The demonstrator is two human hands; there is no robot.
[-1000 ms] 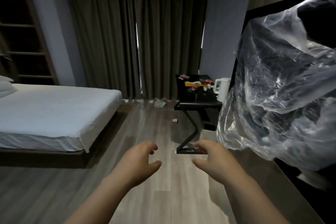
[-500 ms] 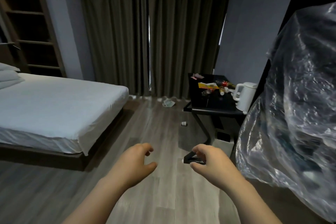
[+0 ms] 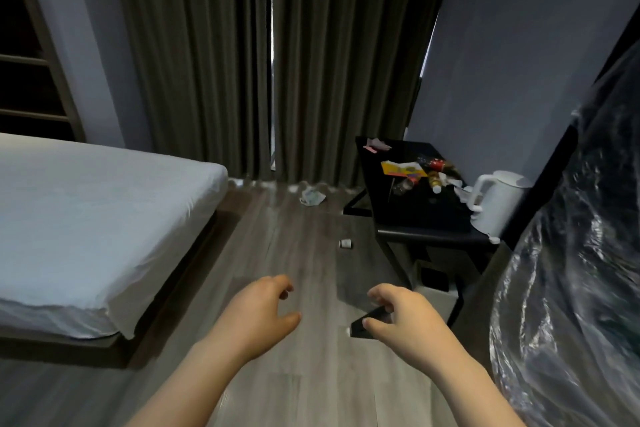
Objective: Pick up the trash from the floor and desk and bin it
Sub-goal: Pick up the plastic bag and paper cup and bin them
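A bare strip of floor (image 3: 298, 253) runs ahead to the curtains (image 3: 270, 62), hemmed by the bed (image 3: 86, 218) on the left and the desk (image 3: 415, 218) and plastic sheet (image 3: 571, 288) on the right.

A crumpled pale wrapper (image 3: 312, 196) lies on the wood floor (image 3: 301, 253), far ahead of both hands (image 3: 258, 314), near the curtain. A tiny white cup (image 3: 345, 244) lies on its side, ahead and between the hands. On the black table (image 3: 426, 218), ahead of the right hand (image 3: 410, 319), sit a yellow packet (image 3: 398, 168), small bottles (image 3: 420, 178) and crumpled paper (image 3: 375, 144).
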